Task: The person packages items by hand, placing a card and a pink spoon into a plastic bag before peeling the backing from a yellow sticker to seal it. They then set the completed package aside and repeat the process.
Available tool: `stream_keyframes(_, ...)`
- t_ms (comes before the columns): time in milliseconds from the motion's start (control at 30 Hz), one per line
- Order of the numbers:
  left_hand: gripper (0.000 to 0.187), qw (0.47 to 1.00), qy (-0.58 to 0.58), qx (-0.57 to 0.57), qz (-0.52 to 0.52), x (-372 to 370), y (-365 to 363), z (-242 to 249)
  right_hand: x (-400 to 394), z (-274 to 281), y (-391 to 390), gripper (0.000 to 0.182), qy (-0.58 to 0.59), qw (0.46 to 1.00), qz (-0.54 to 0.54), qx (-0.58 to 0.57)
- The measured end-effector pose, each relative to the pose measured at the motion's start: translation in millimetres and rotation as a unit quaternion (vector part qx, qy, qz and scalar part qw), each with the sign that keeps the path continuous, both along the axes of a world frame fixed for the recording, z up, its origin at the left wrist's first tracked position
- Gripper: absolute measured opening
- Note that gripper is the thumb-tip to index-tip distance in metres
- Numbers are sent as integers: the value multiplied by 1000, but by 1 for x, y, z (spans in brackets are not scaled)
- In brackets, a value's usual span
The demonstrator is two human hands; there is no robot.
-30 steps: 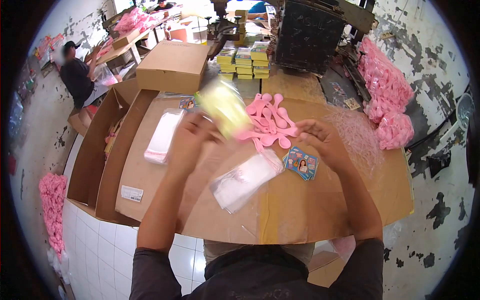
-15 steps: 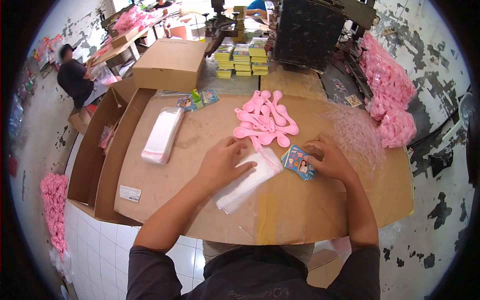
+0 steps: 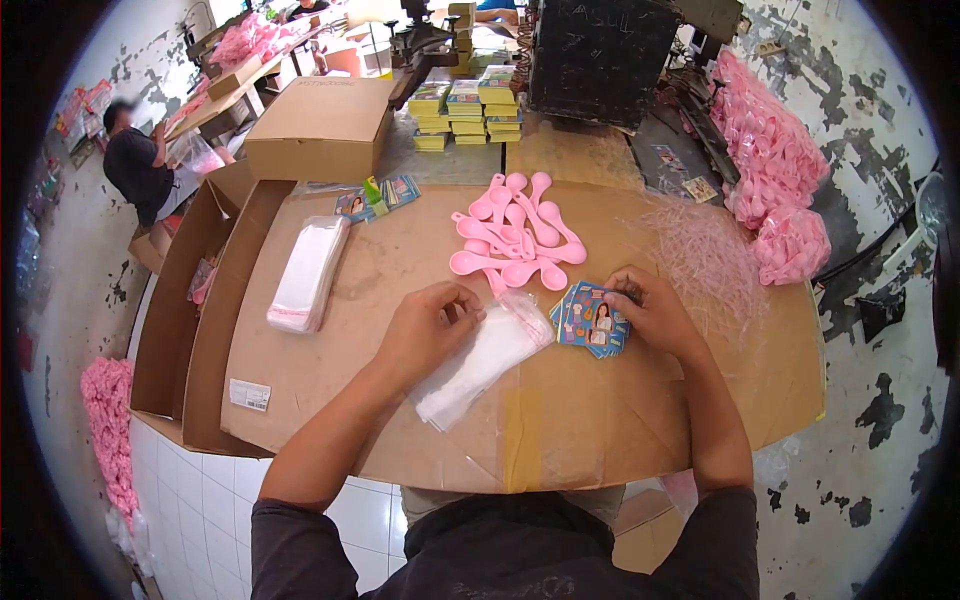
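Observation:
My left hand is over the upper left edge of a stack of clear plastic sleeves, its thumb and fingertips pressed together; whether a sleeve is between them is too small to tell. My right hand pinches the upper right corner of a blue printed card, over a fanned pile of similar cards. Beyond both hands lies a heap of pink plastic spoons, the lowest handle reaching the sleeves' top edge.
Another sleeve bundle lies to the left, with more cards behind. A closed carton, card stacks and a black metal box stand at the back. Pink strands lie right. A person sits far left.
My left hand's fingers have closed together. My right hand now holds a card raised and turned at the pile. The view has shifted slightly.

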State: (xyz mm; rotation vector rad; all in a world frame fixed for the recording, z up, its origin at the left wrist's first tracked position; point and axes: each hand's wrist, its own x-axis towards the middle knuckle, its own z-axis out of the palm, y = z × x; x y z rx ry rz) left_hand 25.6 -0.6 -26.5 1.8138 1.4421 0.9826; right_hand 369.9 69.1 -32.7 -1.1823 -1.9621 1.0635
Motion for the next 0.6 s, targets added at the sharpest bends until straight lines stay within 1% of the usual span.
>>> stream_keyframes(33,14,998,-10,51,-24,-1,2,-2,0,-1,1,14,-15,999,-1,34)
stream_keyframes(100,11,985,-31,151,-71,-4,7,-8,-8,7,-7,15,-9,995,-26,97)
stream_keyframes(133,12,985,-125,74,-91,-3,6,-9,-15,14,-12,16,-7,991,-37,129)
stream_keyframes(167,12,970,-218,-5,-110,-1,4,-10,-23,18,-18,18,21,995,-27,94)
stream_keyframes(200,13,939,-308,-83,-127,2,3,-11,-31,21,-26,19,49,997,-18,59)
stream_keyframes(233,16,930,-324,-106,-136,4,1,-10,-38,22,-32,20,77,997,-8,24)
stream_keyframes(267,19,920,-340,-129,-144,7,-2,-6,-44,19,-35,21,92,995,0,21)
stream_keyframes(333,24,909,-356,-162,-147,12,-5,-1,-51,14,-40,23,123,992,15,13)
stream_keyframes(400,28,906,-357,-185,-134,16,-8,2,-54,13,-43,23,133,991,-6,14)
stream_keyframes(433,32,913,-344,-180,-126,16,-9,1,-55,13,-45,22,137,990,-17,14)
stream_keyframes(500,39,927,-317,-170,-110,17,-10,0,-57,15,-46,22,193,981,-38,5)
stream_keyframes(533,40,931,-304,-170,-106,17,-10,-1,-58,16,-46,22,220,974,-48,0)
stream_keyframes(600,41,941,-277,-169,-100,16,-9,-2,-57,15,-45,23,231,972,-47,15)
